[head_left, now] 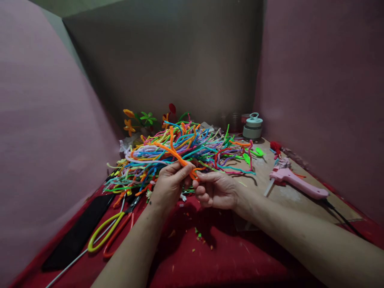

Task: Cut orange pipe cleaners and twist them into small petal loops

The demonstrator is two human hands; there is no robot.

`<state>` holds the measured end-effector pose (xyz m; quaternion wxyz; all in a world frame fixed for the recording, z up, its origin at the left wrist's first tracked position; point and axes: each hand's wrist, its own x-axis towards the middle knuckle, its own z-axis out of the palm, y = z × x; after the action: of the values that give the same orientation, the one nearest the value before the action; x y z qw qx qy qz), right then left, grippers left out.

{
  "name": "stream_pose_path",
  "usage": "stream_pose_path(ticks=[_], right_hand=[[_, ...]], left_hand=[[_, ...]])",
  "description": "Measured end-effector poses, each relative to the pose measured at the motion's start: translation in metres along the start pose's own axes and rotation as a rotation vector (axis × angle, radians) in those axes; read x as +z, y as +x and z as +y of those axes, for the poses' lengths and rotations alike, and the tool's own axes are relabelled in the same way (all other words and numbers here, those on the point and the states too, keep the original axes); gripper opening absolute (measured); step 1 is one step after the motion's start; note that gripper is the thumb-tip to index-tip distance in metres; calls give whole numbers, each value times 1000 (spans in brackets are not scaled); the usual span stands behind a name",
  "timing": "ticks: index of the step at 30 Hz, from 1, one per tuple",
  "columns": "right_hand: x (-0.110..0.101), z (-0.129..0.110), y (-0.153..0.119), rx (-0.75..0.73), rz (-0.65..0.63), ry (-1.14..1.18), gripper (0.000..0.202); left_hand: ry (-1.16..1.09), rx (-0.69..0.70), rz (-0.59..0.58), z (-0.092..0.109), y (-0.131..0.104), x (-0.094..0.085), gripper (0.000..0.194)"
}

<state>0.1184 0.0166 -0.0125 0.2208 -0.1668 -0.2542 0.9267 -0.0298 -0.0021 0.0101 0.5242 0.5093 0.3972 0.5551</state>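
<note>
Orange pipe cleaners are pinched in my left hand, their two fuzzy ends pointing up and to the left. My right hand is closed at the lower end of the same orange pipe cleaners, thumb and forefinger pressed together where they bend into a small loop. Both hands are held close together above the red cloth. Just behind them spreads a big heap of pipe cleaners in many colours. The exact twist between my fingertips is partly hidden.
Scissors with yellow and red handles and a black flat object lie at left. On the right are a pink glue gun on a board and a pale green container. Pipe-cleaner flowers stand behind the heap.
</note>
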Motion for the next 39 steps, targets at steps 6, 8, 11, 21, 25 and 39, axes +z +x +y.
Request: stream_pose_path(ticks=[6,8,11,21,25,39], right_hand=[[-2,3,5,-95,4,-62,18],[-5,4,8,-130,-17,-69,14],[-6,5,10,-179,-1,-74,11],[-4,2,10,-298,44,-230,24],[-2,1,9,-486,154,-430,21],[10,12,5,-535,401,-669,20]], left_hand=[[12,-13,9,1,0,0,15],[29,-22,-16,0,0,-1,16],[85,-62,-70,-1,0,-3,18],[14,-65,31,-4,0,2,17],[10,-58,109,-1,3,-1,16],[108,69,206,-7,-3,16,14]])
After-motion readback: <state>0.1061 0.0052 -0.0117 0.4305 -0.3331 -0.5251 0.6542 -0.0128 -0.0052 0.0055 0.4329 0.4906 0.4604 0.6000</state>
